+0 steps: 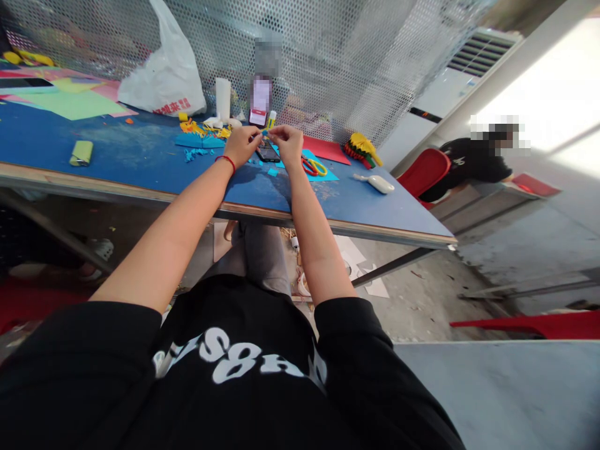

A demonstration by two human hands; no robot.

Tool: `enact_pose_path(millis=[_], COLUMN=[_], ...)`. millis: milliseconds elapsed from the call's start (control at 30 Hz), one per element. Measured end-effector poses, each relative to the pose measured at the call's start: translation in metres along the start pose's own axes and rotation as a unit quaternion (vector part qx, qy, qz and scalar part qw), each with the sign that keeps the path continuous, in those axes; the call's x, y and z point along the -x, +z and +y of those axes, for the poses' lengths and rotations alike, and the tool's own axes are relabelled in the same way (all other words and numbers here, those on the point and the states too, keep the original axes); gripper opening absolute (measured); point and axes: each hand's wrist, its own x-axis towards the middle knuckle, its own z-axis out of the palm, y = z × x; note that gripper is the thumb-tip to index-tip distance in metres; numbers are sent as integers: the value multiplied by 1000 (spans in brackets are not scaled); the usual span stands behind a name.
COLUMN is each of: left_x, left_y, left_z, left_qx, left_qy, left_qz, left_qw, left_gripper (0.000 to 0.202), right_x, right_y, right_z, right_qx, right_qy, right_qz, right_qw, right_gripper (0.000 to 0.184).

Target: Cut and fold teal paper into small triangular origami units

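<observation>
Both my hands meet over the blue table [140, 162]. My left hand [242, 145], with a red string on its wrist, and my right hand [287, 141] pinch a small blue and yellow paper piece [265, 132] between their fingertips. A dark phone [268, 152] lies flat just below them. Red and yellow scissors [313, 166] rest on a blue paper sheet [323, 172] right of my right hand. Blue paper scraps [194, 153] lie left of my left hand.
A white plastic bag [164, 75] and white roll [223, 99] stand at the back by a perforated metal screen. A white glue gun [375, 182], red paper [328, 150] and a yellow paper flower [360, 149] lie right. Another person [464, 164] sits at far right by a red chair.
</observation>
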Motion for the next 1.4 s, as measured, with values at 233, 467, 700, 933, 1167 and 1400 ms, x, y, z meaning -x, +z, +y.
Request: enact_pose_path(millis=[233,467,700,933,1167,1400], left_x=[-1,-3,-4,-4,-4,-3], left_y=[2,3,5,5,3,3], left_z=[-4,-7,-7,-8,-8,-6], left_qx=[-3,5,13,12,12,19], left_qy=[6,9,12,10,9,1], left_qz=[10,23,23,25,24,21], left_qw=[1000,1000,1000,1000,1000,1000], left_gripper=[28,28,27,29,30,34], right_x=[2,2,2,2,2,1], right_y=[3,3,1,0,4,7], right_z=[-13,-22,-25,-25,-21,-17], right_qx=[9,7,3,2,-21,-47], right_qy=[46,67,77,77,68,75], right_qz=[6,-18,-32,-28,-8,10], right_qw=[999,998,996,997,997,996], right_gripper=[13,14,11,20,16,34])
